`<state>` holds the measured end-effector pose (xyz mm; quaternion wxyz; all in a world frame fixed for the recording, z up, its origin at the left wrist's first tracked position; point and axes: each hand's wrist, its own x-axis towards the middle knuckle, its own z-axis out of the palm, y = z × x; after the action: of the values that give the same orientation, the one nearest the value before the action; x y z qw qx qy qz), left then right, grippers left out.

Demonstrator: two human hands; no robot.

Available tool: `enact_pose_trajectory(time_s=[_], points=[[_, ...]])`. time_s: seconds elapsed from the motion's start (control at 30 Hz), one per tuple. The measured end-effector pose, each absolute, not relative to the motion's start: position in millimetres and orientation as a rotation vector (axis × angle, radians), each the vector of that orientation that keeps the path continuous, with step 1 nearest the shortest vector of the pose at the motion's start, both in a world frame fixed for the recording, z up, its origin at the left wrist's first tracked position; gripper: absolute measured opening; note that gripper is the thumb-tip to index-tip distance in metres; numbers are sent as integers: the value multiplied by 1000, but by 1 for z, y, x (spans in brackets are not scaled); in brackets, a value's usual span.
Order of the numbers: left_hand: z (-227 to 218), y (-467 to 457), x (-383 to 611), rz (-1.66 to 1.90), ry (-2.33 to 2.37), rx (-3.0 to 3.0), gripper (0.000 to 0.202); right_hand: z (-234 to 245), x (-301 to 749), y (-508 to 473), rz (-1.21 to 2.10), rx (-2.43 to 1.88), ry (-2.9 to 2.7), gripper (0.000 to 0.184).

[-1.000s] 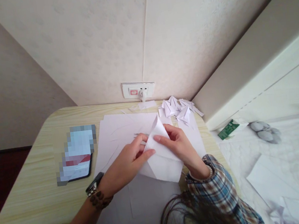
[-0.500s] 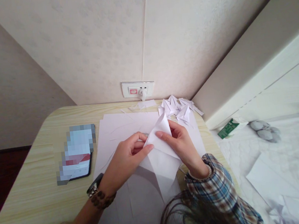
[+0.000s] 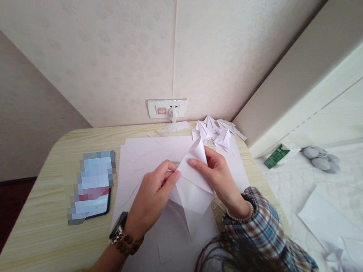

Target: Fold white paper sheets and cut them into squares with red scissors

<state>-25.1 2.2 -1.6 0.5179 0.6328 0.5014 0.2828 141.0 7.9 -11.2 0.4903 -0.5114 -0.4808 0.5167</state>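
Note:
A partly folded white paper sheet [image 3: 192, 187] is held just above the table, its pointed tip up. My left hand [image 3: 154, 196], with a watch and bead bracelet at the wrist, pinches the paper's left fold. My right hand [image 3: 217, 177], in a plaid sleeve, grips the right side with the index finger laid across the top flap. Under both hands lie flat white paper sheets [image 3: 144, 157].
A phone [image 3: 92, 185] lies on the light wooden table [image 3: 39, 239] at the left. A heap of small folded paper pieces [image 3: 215, 132] sits at the back right below a wall socket [image 3: 167, 108]. To the right, a bed holds a green packet [image 3: 277, 155] and loose paper.
The folded paper has been pulled in and narrowed, its lower part folding under. Both hands shifted slightly upward and closer together.

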Motion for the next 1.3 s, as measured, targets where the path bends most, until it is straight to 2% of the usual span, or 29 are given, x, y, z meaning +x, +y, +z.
enact_pose_trajectory(time_s=[0.37,1.3], points=[[0,-1,-22,753,1202,1646,15,-8,137,5,1216,-1268,-1117,15],[3,-4,-22,721,1232,1649,18,-7,135,4,1189,-1276,-1107,15]])
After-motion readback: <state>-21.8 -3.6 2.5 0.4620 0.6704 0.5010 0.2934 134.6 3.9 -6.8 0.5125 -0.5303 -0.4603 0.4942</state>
